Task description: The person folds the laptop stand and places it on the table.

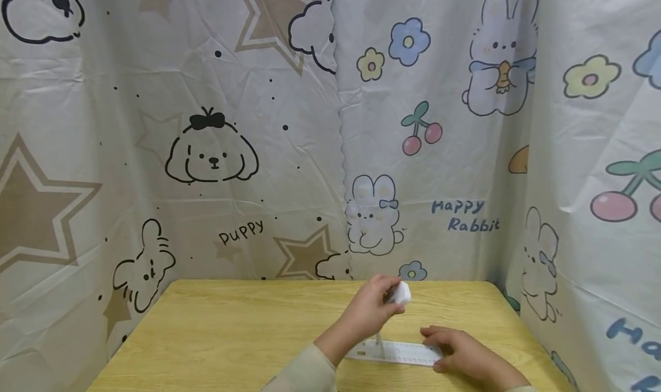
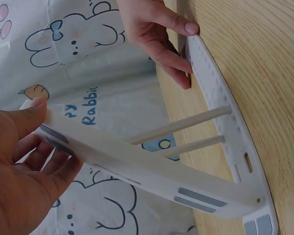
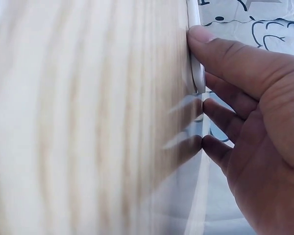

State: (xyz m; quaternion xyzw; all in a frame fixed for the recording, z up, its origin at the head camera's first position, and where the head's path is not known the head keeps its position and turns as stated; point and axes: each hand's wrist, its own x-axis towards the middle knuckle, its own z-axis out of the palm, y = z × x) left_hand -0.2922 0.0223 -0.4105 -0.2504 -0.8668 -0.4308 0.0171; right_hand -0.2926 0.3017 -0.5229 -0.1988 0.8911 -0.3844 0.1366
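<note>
A white folding stand stands partly unfolded on the table. Its long base strip (image 1: pixel 408 353) lies flat, with a row of small notches along it. Hinged at one end, the upper arm (image 2: pixel 147 174) with grey pads slants upward. Two thin prop rods (image 2: pixel 186 121) run between arm and base. My left hand (image 1: pixel 368 307) grips the arm's raised end, thumb on one side and fingers on the other. At the base's right end, my right hand (image 1: pixel 462 350) holds the strip between thumb and fingers; in the right wrist view, only the strip's end (image 3: pixel 199 73) shows.
The wooden table (image 1: pixel 232 323) carries the stand near its front right part. Behind and at both sides hangs a pale curtain (image 1: pixel 289 168) printed with puppies, rabbits, stars and cherries. It closes in close to the table's back edge.
</note>
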